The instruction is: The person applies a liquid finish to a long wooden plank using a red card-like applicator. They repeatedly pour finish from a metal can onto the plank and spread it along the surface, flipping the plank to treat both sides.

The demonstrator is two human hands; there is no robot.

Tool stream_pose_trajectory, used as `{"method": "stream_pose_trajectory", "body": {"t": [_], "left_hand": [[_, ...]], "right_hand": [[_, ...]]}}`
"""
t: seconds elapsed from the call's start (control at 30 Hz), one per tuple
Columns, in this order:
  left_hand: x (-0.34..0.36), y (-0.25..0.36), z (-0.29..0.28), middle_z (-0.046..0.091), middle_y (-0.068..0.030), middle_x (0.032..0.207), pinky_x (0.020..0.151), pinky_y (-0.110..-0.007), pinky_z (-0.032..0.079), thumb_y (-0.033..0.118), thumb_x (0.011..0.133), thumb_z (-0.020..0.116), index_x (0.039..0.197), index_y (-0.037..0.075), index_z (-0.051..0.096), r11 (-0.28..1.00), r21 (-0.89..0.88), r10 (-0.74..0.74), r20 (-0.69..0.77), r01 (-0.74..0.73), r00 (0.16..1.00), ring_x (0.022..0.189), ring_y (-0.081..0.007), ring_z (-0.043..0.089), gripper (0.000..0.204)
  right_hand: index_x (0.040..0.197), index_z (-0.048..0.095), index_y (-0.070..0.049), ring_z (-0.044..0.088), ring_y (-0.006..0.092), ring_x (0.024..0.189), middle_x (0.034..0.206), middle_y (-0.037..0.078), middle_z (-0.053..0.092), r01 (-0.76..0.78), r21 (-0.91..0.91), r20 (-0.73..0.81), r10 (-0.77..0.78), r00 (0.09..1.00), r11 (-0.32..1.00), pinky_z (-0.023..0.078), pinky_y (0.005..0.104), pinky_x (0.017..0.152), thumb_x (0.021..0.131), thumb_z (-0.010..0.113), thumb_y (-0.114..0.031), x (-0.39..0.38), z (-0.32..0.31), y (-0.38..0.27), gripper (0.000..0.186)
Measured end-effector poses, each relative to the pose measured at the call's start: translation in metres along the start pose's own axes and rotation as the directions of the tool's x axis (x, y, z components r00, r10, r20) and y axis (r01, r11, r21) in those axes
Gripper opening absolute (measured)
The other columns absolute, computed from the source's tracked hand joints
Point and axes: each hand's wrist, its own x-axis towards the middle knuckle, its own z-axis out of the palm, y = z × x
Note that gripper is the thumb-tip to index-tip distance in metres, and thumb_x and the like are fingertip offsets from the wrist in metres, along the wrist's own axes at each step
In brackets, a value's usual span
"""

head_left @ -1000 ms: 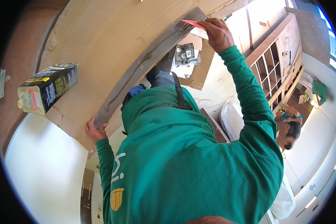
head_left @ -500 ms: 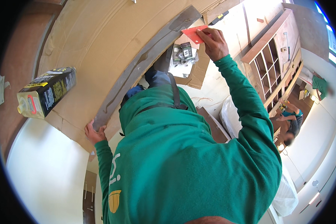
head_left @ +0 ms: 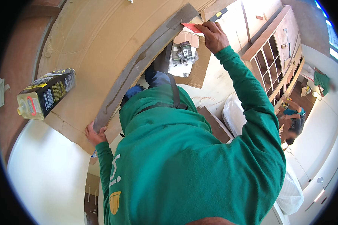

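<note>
A long grey strip (head_left: pixel 159 35) lies on a brown cardboard sheet (head_left: pixel 90 48), with an uneven wet-looking brownish trail running along its face. My left hand (head_left: pixel 95 135) grips the strip's lower left end, fingers on one side and thumb on the other. In my right hand (head_left: pixel 215 37) a flat red spreader (head_left: pixel 191 27) is pinched between thumb and fingers. Its edge is at the strip's far right end, tilted so that little of its face shows. Whether the edge touches the strip is hard to tell.
A black-and-yellow can (head_left: pixel 50 92) with a pale cap lies left of the strip. Beyond my waist, an open cardboard box (head_left: pixel 199 62) holds small packages. A wooden shelf unit (head_left: pixel 268 56) stands at right; two people (head_left: pixel 294 118) are farther off.
My right hand has shifted slightly up and left, and the spreader has tilted flatter at the strip's far end. My left hand keeps its place.
</note>
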Motion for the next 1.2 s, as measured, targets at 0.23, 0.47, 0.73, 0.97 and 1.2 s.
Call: {"method": "stream_pose_trajectory", "body": {"t": [0.23,0.47,0.73,0.97,1.2], "left_hand": [[0.000,0.000,-0.002,0.065,-0.0153,0.124,0.102,-0.051,0.046,0.011,0.060,0.093,0.125,0.010,0.066,1.000,-0.014,0.014,0.004,-0.014,1.000,0.119,-0.0418,0.058,0.070],[-0.002,0.005,-0.004,0.064,-0.0154,0.125,0.104,-0.051,0.045,0.008,0.061,0.092,0.126,0.011,0.066,0.999,-0.025,-0.023,0.009,0.024,1.000,0.120,-0.0408,0.057,0.070],[-0.004,0.007,-0.002,0.064,-0.0141,0.126,0.104,-0.049,0.045,0.005,0.061,0.091,0.125,0.011,0.066,0.998,-0.020,-0.066,0.006,0.066,0.998,0.121,-0.0395,0.057,0.069],[-0.003,0.012,-0.004,0.064,-0.0133,0.125,0.104,-0.049,0.045,0.004,0.061,0.091,0.126,0.011,0.066,0.999,-0.006,-0.041,-0.010,0.041,0.999,0.119,-0.0391,0.058,0.069],[-0.002,0.017,-0.006,0.066,-0.0150,0.123,0.103,-0.049,0.047,0.005,0.060,0.092,0.125,0.008,0.066,1.000,0.019,-0.022,-0.018,0.022,1.000,0.120,-0.0399,0.058,0.069]], "right_hand": [[0.125,0.074,-0.012,0.063,0.0347,0.101,0.107,0.011,0.067,-0.140,0.054,-0.097,0.145,0.985,0.989,0.054,0.0441,0.091,0.089,0.066,0.000,0.016,0.002,0.007,0.039],[0.108,0.070,-0.003,0.065,0.0387,0.105,0.106,0.018,0.067,-0.273,0.013,0.104,0.270,0.957,0.962,0.055,0.0470,0.093,0.091,0.061,-0.004,0.034,0.004,-0.015,0.020],[0.101,0.065,0.001,0.063,0.0440,0.089,0.092,0.023,0.062,-0.156,0.211,0.159,0.123,0.980,0.965,0.054,0.0507,0.080,0.093,0.059,-0.004,0.040,-0.004,-0.087,0.012],[0.088,0.060,0.003,0.065,0.0475,0.088,0.090,0.028,0.064,-0.274,0.089,0.080,0.268,0.960,0.958,0.055,0.0545,0.081,0.092,0.062,-0.010,0.064,0.011,-0.028,0.014],[0.092,0.058,0.002,0.064,0.0460,0.090,0.092,0.026,0.063,-0.204,0.160,0.063,0.196,0.979,0.966,0.055,0.0530,0.080,0.093,0.063,-0.007,0.061,0.024,-0.056,0.011]]}}
